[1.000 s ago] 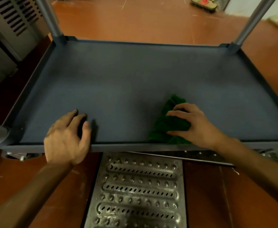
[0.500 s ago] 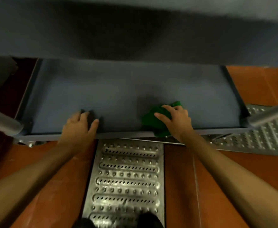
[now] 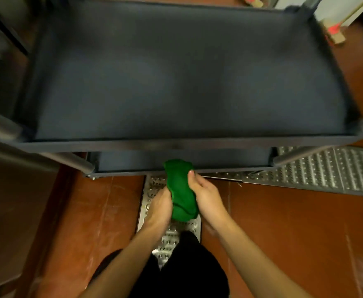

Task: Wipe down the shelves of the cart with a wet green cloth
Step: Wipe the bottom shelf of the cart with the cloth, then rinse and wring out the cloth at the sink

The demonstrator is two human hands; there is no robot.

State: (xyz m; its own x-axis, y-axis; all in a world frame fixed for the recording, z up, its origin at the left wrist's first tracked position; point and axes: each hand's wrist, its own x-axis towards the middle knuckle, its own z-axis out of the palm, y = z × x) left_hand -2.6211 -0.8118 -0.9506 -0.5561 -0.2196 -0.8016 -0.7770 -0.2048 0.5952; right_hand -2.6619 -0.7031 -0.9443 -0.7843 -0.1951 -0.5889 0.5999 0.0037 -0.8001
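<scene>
Red-brown floor [image 3: 283, 233], two metal grates [image 3: 326, 168], one dark two-shelf cart [image 3: 176, 82]; in front of it, left hand [image 3: 159, 207] and right hand [image 3: 206, 196] both grip one green cloth [image 3: 181, 192].

Lower shelf [image 3: 133, 160] largely hidden under upper shelf [image 3: 182, 82] (blurred), left hand [image 3: 159, 208] fingertips behind cloth [image 3: 181, 195]
</scene>
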